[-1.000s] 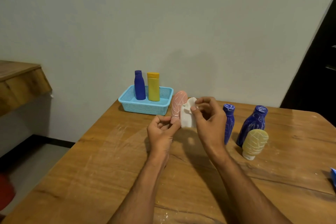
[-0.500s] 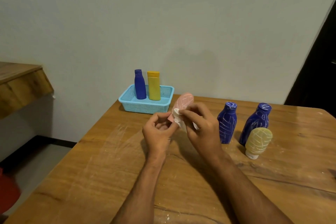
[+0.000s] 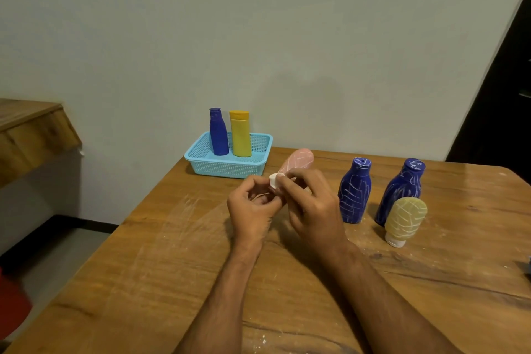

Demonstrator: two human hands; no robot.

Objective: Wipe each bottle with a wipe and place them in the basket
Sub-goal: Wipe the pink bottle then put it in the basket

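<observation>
Pink bottle [image 3: 298, 162], streaked with white scribbles, tilted above the tabletop [image 3: 172, 267] middle, gripped by left hand [image 3: 253, 210]; white wipe [image 3: 274, 180] pinched against it by right hand [image 3: 313, 204].

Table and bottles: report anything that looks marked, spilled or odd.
White scribble marks cover the two dark blue bottles, the cream bottle standing on its cap, and the pink bottle in the hands. White smears streak the table. The blue bottle and yellow bottle in the basket look clean.
</observation>
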